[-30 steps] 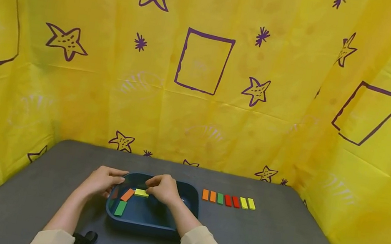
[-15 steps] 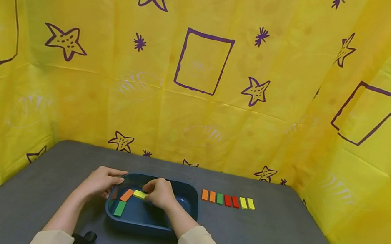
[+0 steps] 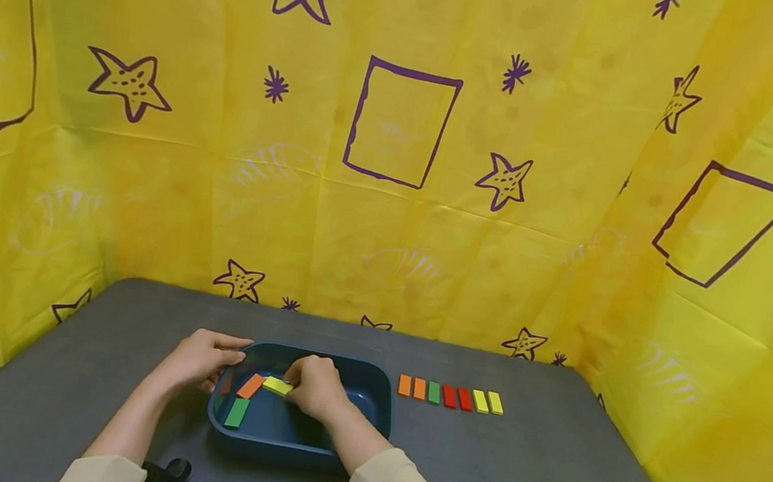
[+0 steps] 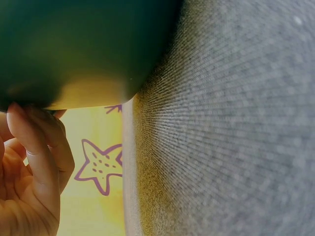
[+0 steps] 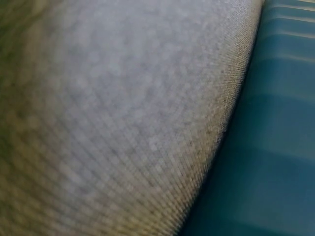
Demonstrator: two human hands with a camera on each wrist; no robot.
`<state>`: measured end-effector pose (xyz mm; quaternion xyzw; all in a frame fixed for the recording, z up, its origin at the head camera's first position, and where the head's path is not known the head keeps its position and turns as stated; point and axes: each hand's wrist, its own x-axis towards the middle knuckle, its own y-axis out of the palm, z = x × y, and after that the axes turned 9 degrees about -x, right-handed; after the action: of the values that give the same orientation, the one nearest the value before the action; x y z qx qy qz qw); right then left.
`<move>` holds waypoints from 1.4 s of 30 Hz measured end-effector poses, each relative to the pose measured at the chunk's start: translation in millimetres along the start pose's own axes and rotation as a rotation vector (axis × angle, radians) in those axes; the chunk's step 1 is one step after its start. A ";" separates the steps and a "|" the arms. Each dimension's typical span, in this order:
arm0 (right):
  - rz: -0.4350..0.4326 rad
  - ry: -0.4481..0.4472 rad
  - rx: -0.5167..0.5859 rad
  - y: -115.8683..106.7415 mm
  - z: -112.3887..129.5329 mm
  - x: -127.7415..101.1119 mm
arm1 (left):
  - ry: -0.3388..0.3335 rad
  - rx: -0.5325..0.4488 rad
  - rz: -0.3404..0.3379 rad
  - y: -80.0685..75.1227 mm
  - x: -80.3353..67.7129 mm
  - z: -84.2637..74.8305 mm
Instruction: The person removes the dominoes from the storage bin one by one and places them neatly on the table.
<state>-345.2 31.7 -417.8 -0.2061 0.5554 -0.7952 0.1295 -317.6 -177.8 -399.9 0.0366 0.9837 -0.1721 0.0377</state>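
Observation:
A dark blue rectangular tub (image 3: 295, 452) stands on the table, and my left hand (image 3: 198, 359) holds its left rim, thumb at the inner edge. In the left wrist view the fingers (image 4: 37, 147) of that hand bend up against the tub wall (image 4: 74, 54). Inside the tub, my right hand (image 3: 318, 387) pinches the right end of a yellow block (image 3: 276, 385), a flat domino-like piece. An orange block (image 3: 251, 386) lies slanted beside it, and a green block (image 3: 237, 413) lies below that, forming a curve along the left side. Curled fingers hide part of the yellow block.
Right of the tub, several blocks lie in a row on the grey table (image 3: 548, 465): orange (image 3: 405, 385), green (image 3: 434, 393), red (image 3: 449, 396) and yellow (image 3: 480, 401). A yellow curtain (image 3: 384, 257) with drawn stars encloses the table's back and sides.
The yellow block has turned slightly, its right end swinging toward the front of the tub, with my right hand shifting along. My left hand stays on the rim.

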 end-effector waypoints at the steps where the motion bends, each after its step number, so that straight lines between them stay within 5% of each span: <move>1: -0.001 0.003 -0.002 -0.2 -0.3 -0.3 | 0.001 -0.001 0.001 0.3 0.1 0.0; 25: -0.070 0.009 0.036 -21.3 -0.1 -5.1 | 0.011 0.013 0.010 -1.4 -0.5 -0.5; 42: -0.234 0.030 0.115 -58.1 -27.7 -9.6 | 0.002 0.025 0.012 -1.8 1.0 -0.3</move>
<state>-348.5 79.2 -373.4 -0.2497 0.4828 -0.8385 0.0390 -318.8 -179.4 -399.1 0.0432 0.9812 -0.1841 0.0373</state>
